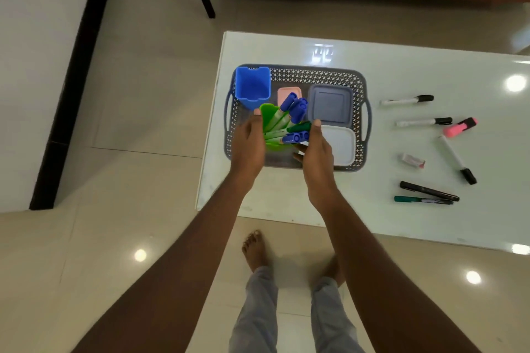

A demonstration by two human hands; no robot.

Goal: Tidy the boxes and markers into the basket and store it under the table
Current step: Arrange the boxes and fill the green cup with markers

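Both hands are hovering over the left half of the grey basket point(364, 86), which is sitting at the left end of the white table point(286, 47). Left hand point(248, 140) is gripping the green cup point(268, 112) from its left side, and the cup is tipping over to the right. Right hand point(317, 149) is closing in from the other side, thumb sticking up, fingers curling in under the cap ends of the bundle of markers point(282, 120) that's fanning out of the cup.

Also sitting in the basket: a blue cup point(252, 84) standing in the far left corner, a pink box point(288, 92) just behind the markers, a grey-blue box point(329, 103) at the far right and a white box point(341, 143) at the near right.

Loose stuff is lying on the table to the right of the basket, well apart from it: three white markers with black caps point(407, 100), a pink highlighter point(460, 127), a black marker point(428, 190) lying right beside a green marker point(423, 200), and some small whitish thing point(412, 160) I can't make out.
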